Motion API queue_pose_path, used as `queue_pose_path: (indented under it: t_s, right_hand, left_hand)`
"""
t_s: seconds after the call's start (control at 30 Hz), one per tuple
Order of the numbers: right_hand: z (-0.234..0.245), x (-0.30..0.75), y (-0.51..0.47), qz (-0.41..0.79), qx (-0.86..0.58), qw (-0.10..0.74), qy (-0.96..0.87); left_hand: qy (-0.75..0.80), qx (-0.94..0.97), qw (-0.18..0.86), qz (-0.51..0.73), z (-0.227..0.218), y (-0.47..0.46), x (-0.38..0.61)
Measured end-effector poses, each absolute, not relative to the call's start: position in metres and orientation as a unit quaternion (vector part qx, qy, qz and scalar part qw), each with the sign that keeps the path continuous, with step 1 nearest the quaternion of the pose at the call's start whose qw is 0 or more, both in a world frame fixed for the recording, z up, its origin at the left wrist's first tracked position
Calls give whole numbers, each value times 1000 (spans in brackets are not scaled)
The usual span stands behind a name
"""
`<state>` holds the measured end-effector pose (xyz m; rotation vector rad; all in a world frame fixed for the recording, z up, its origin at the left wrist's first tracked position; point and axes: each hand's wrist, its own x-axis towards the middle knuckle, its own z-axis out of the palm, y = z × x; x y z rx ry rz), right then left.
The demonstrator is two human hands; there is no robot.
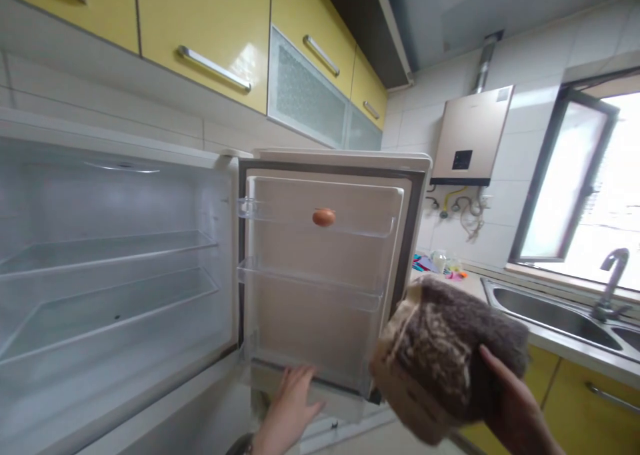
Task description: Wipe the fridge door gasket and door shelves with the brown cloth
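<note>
A folded brown towel (pixel 445 355), with a paler tan side, is gripped in my right hand (pixel 515 402) at the lower right, in front of the open fridge door (pixel 315 242). My left hand (pixel 293 405) is by the bottom of that door, fingers apart and holding nothing; whether it touches the lower door bin I cannot tell. A small, round reddish-brown thing, perhaps an egg, (pixel 324 216) sits in the top clear door bin (pixel 365 224). Below it runs a second clear bin (pixel 310 287).
Glass shelves (pixel 120 252) span the fridge interior on the left. Yellow cabinets (pixel 205 35) hang overhead. Beyond the door are a counter with colourful small items (pixel 425 263), a steel sink (pixel 555 315) with a faucet (pixel 610 282), a water heater (pixel 473 138) and an open window (pixel 565 175).
</note>
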<state>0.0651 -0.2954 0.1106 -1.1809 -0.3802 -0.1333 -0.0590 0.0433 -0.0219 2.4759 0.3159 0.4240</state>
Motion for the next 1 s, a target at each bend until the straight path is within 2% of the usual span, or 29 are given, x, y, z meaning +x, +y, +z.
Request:
queue_pose_path:
  t_s: [0.1, 0.23, 0.37, 0.47, 0.63, 0.8, 1.0]
  right_hand:
    - [155, 93, -298, -286, -532, 779, -169]
    - [213, 120, -268, -385, -526, 734, -188]
    - [269, 144, -214, -429, -519, 700, -238]
    - [308, 154, -174, -406, -540, 667, -313]
    - [351, 158, -157, -444, -572, 603, -335]
    - [338, 163, -170, -432, -560, 629, -324]
    - [240, 162, -172, -365, -589, 669, -269]
  left_hand:
    - [118, 957, 224, 144, -58, 58, -53]
    - [111, 958, 192, 184, -64, 57, -45]
    - [130, 960, 151, 196, -64, 51, -38]
    - [135, 961, 128, 206, -71, 51, -32]
    - [137, 957, 140, 213, -83, 53, -25]
    - [140, 957, 130, 220, -81, 51, -30]
    - [117, 951, 145, 248, -72, 48, -38]
